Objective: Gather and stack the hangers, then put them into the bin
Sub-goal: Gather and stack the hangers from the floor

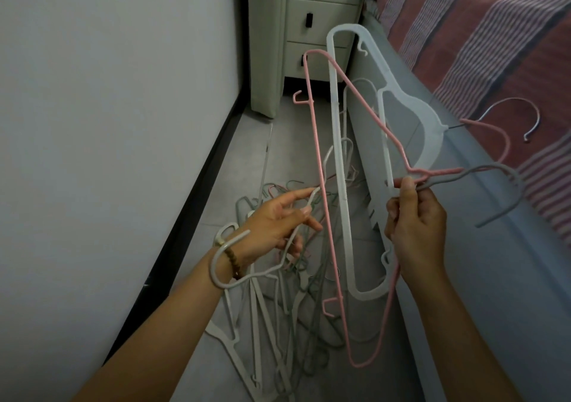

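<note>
Query: hangers in hand, how are they held?

Entry: three are pinched together at the necks by the right hand (415, 219), its fingers curled tight round them: a pink hanger (322, 166), a white hanger (339, 154) and a grey hanger (520, 185). They are carried on end, with the hooks turned toward the bed (463, 31). A fourth, a pale thin hanger (214, 270), is gripped along its wire by the left hand (275, 225), thumb and fingers partly curled; its hook is seen looped at the wrist.

Query: and the remainder?

Entry: a tangled pile (268, 324) is spread on the floor (241, 160) below the hands, between wall and bed. No bin is shown.

Query: handling?

Entry: all are judged light and stiff. The thin ones are probably springy and coated, so little slip is expected. The white one is broader, smooth plastic, and more apt to slide. Snagging of hooks within the pile is to be expected. Hold is best taken at the neck, just under the hook, where several can be lined up and clamped in one fist
</note>
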